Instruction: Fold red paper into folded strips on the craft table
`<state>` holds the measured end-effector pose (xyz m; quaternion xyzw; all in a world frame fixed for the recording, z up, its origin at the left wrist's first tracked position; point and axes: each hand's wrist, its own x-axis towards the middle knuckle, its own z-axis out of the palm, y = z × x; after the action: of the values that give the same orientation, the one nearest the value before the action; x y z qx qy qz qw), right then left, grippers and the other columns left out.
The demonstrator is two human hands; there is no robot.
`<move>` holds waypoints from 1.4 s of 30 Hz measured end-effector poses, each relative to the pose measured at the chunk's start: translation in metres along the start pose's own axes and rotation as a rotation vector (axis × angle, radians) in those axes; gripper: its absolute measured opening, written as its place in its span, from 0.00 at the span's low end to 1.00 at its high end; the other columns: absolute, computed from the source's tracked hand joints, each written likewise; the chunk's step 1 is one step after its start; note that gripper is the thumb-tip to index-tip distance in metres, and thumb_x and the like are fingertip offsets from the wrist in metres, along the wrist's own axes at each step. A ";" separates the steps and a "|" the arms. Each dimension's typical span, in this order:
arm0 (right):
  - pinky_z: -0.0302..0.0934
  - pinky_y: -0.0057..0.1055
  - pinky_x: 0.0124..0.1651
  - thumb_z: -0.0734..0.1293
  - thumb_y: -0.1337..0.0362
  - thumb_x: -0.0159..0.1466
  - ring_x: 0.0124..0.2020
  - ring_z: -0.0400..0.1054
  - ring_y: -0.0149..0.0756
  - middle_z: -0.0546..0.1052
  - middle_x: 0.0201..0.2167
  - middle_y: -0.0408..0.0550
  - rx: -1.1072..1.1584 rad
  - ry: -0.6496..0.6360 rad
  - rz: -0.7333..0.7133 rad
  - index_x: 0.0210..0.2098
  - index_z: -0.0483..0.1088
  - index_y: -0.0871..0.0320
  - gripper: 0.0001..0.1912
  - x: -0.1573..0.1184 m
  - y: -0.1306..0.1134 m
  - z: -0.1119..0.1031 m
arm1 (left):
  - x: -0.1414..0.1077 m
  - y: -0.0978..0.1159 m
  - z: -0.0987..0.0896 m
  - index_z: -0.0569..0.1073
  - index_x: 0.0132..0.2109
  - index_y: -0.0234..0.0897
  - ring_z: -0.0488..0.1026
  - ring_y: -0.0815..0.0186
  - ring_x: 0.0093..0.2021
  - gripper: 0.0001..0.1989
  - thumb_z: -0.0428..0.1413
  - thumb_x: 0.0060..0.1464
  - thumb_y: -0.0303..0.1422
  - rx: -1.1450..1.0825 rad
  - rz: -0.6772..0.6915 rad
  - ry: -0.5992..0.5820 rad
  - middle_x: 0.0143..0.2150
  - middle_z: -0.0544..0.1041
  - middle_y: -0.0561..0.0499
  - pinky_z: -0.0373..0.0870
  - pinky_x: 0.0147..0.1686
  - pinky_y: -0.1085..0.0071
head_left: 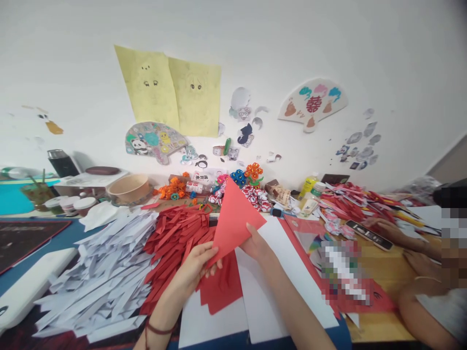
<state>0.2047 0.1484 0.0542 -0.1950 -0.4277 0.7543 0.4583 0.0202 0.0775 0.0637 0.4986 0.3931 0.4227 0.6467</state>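
A folded sheet of red paper (237, 218), triangular in outline, is held up over the table between both hands. My left hand (200, 257) pinches its lower left corner, thumb on top. At the lower right edge, my right hand (256, 244) grips the same paper, the fingers partly hidden behind it. Beneath lie more red paper pieces (222, 289) on white sheets (288, 282). To the left of my hands are a heap of folded red strips (170, 243) and a larger heap of folded white strips (109, 272).
Another person's hand (385, 231) rests by a phone (369, 235) on the right. Paper flowers (253, 194), a round wooden container (128, 188) and jars (84, 205) line the wall. A white device (36, 287) lies at the left, and red-and-white strips (359, 201) are piled at the right.
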 end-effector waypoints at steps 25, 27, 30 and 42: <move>0.47 0.45 0.65 0.75 0.53 0.50 0.65 0.51 0.44 0.60 0.64 0.50 -0.294 -0.182 -0.056 0.61 0.60 0.48 0.41 -0.022 0.002 0.019 | -0.009 -0.023 0.013 0.49 0.67 0.45 0.75 0.62 0.41 0.38 0.57 0.53 0.37 0.911 0.361 0.317 0.51 0.74 0.45 0.71 0.41 0.69; 0.48 0.46 0.64 0.76 0.52 0.48 0.64 0.52 0.46 0.60 0.64 0.52 -0.290 -0.200 -0.054 0.61 0.61 0.49 0.43 -0.023 0.001 0.019 | -0.012 -0.021 0.013 0.52 0.66 0.44 0.75 0.64 0.42 0.32 0.53 0.57 0.35 0.809 0.383 0.266 0.50 0.74 0.45 0.70 0.44 0.69; 0.52 0.49 0.62 0.76 0.56 0.50 0.61 0.58 0.48 0.65 0.61 0.52 -0.251 -0.183 -0.040 0.58 0.65 0.51 0.37 -0.024 -0.001 0.021 | -0.013 -0.018 0.014 0.61 0.62 0.39 0.74 0.62 0.43 0.23 0.47 0.59 0.32 0.780 0.411 0.269 0.44 0.77 0.45 0.69 0.46 0.67; 0.61 0.51 0.56 0.72 0.63 0.57 0.54 0.67 0.50 0.75 0.50 0.49 -0.146 0.031 -0.030 0.55 0.68 0.52 0.26 -0.028 -0.001 0.023 | -0.002 -0.025 0.002 0.74 0.33 0.30 0.71 0.65 0.26 0.22 0.52 0.55 0.48 0.208 0.210 0.488 0.27 0.76 0.48 0.66 0.24 0.74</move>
<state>0.2030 0.1141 0.0650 -0.2330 -0.4774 0.7109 0.4608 0.0254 0.0715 0.0400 0.4837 0.5244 0.5525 0.4310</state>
